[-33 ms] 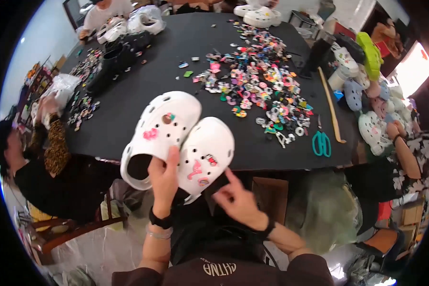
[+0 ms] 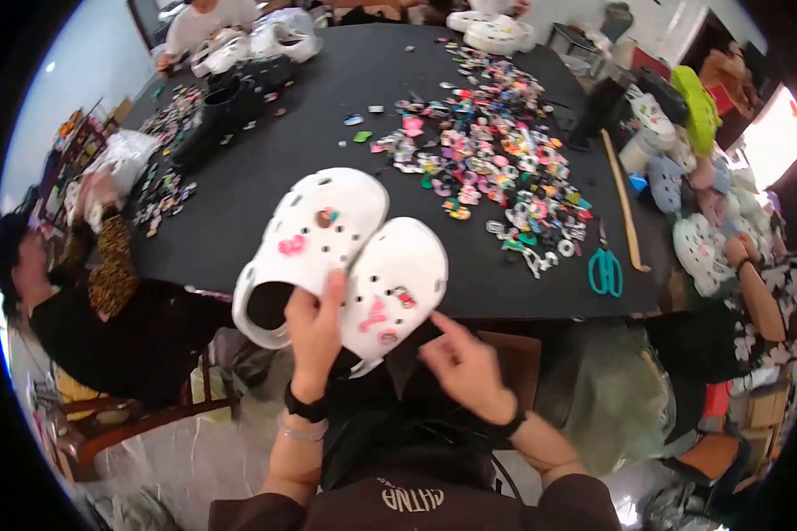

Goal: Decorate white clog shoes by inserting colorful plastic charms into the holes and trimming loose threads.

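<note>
A pair of white clogs is held up side by side in front of the table's near edge. My left hand (image 2: pixel 317 327) grips them where they meet, its thumb lying over their inner edges. The left clog (image 2: pixel 336 199) carries a pink charm (image 2: pixel 292 245) and a brown round charm (image 2: pixel 327 217) with a bit of green. On the right clog (image 2: pixel 416 257) sit several charms, among them a long pink one (image 2: pixel 375 314) and a small round one (image 2: pixel 388 337). My right hand (image 2: pixel 460 358) holds nothing; its index finger stretches to the right clog's outer edge, and contact is unclear.
Loose charms (image 2: pixel 496 142) lie heaped across the black table (image 2: pixel 266 177). Teal-handled scissors (image 2: pixel 606 272) and a wooden stick (image 2: pixel 624 199) lie at right. Co-workers sit left, right and at the far side. More clogs (image 2: pixel 701 248) are piled at right; a cardboard box (image 2: pixel 512 363) stands below the edge.
The whole view has shifted slightly, so the table and clogs appear a little further right. Both hands keep nearly the same pose around the clogs.
</note>
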